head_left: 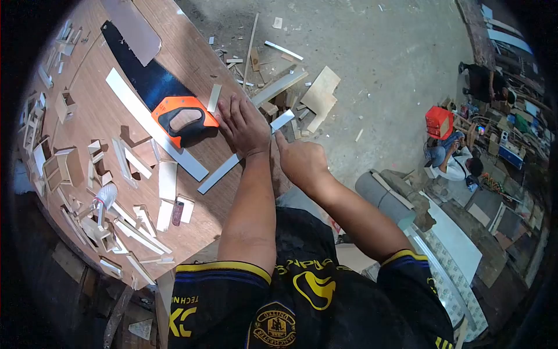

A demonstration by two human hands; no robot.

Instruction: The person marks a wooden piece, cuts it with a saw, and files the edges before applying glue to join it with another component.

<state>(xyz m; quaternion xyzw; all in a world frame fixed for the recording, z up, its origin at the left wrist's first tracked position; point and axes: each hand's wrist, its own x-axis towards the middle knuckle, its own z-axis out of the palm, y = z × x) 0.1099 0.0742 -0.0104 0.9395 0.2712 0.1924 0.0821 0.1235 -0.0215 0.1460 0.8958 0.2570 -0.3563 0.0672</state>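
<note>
My left hand [247, 127] lies flat, its fingers stretched, across a narrow white strip [218, 174] at the table's edge. The strip's other end shows beyond my hand, past the edge. My right hand [302, 158] is closed apart from the index finger, whose tip meets the strip beside my left wrist. What its curled fingers hold, if anything, is hidden. Left of my left hand lies a handsaw [145, 78] with an orange and black handle. Under that handle runs a longer, wider white strip [131, 99]. A short pale piece [214, 98] sits near my left fingertips.
Small wooden assemblies [63, 168] and cut strips crowd the table's left side, near a dark red object [178, 213]. Wood offcuts [321, 96] litter the concrete floor. A grey roll [383, 198] lies at right. Farther right are a red container [439, 122] and two people.
</note>
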